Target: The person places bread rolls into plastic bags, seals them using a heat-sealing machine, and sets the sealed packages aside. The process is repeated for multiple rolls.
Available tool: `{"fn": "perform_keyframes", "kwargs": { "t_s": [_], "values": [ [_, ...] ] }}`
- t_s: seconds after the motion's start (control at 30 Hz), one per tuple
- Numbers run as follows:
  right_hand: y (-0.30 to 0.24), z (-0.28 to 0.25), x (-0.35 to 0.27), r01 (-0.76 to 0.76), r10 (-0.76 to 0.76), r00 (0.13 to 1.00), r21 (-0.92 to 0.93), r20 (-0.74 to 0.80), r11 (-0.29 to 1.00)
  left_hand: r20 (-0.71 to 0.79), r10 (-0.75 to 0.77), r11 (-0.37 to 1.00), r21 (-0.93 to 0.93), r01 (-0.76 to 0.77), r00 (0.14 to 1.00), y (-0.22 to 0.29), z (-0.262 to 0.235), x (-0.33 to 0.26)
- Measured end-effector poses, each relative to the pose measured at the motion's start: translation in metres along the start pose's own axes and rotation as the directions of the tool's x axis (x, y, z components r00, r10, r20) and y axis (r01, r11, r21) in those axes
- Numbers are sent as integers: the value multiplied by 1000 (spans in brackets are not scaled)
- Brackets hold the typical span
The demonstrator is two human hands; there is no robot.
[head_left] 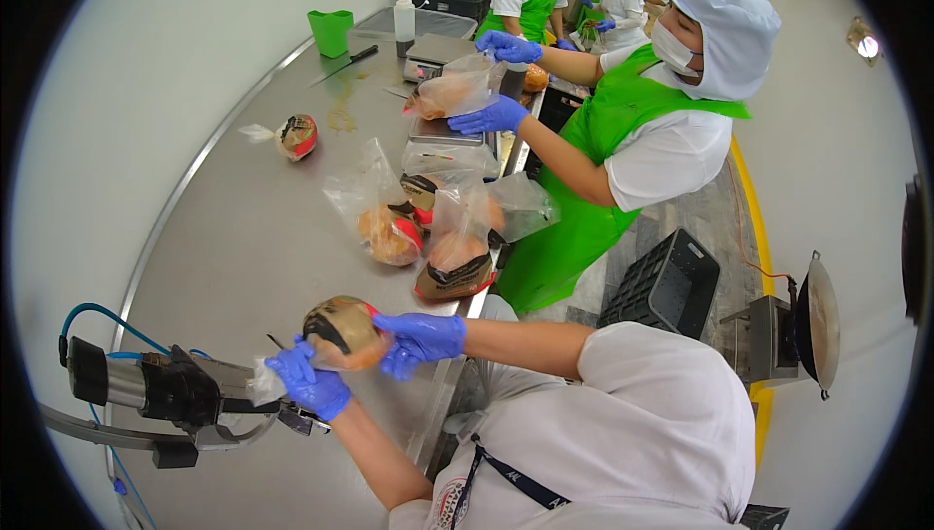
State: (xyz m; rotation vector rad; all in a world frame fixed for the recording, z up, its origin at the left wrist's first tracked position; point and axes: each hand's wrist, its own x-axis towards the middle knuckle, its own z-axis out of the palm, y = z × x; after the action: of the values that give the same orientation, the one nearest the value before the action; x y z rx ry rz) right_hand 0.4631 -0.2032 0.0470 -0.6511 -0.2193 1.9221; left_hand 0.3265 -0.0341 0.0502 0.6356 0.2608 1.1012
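Both hands (365, 360) closed on bagged bread (342, 332)

- Steel surface (243, 267), running toward 12 o'clock.
- Bagged rounds of food (394, 228) cluster at centre.
- Lone sealed bag (295, 136) at 10 o'clock.
- Green container (331, 32) and white bottle (405, 19) at 12.
- Clamped sealing tool (175, 389) at 8.

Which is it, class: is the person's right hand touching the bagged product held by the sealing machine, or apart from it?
Touching. The head view shows the right hand in its blue glove cupped against the bagged product, fingers wrapped on its side, with no gap between them.
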Motion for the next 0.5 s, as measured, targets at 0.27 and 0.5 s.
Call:
{"fn": "perform_keyframes", "kwargs": {
  "t_s": [0.27, 0.5],
  "values": [
    [-5, 38, -2, 540, -711, 647, -824, 275, 173, 230, -16, 898, 430, -87, 973, 7, -14, 4],
    [-11, -2, 32, 65, -66, 966, 14, 249, 998, 406, 24, 467, 804, -370, 913, 31, -13, -2]
  ]
}}
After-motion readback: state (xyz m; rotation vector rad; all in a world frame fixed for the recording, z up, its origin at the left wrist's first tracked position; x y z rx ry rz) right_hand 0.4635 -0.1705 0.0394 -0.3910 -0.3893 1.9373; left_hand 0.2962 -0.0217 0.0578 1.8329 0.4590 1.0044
